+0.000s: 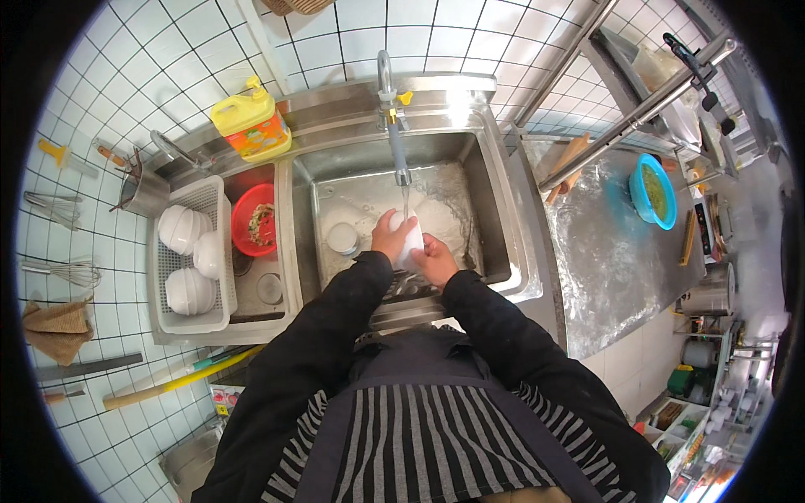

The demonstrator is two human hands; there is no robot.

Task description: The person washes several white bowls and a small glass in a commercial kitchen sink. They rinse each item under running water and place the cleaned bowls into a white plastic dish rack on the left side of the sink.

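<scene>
Both of my hands are over the right basin of a stainless steel sink. Between them is a white bowl, tilted on its side under the faucet. Water runs from the spout onto it. My left hand grips the bowl's left side, thumb across it. My right hand holds its lower right edge. Below my hands, some metal utensils lie at the basin's near side, partly hidden. A round drain fitting shows on the basin floor at the left.
Left of the basin, a white plastic basket holds stacked white bowls. Beside it sits a red strainer with food scraps. A yellow detergent jug stands behind. On the right, a metal worktable carries a blue bowl.
</scene>
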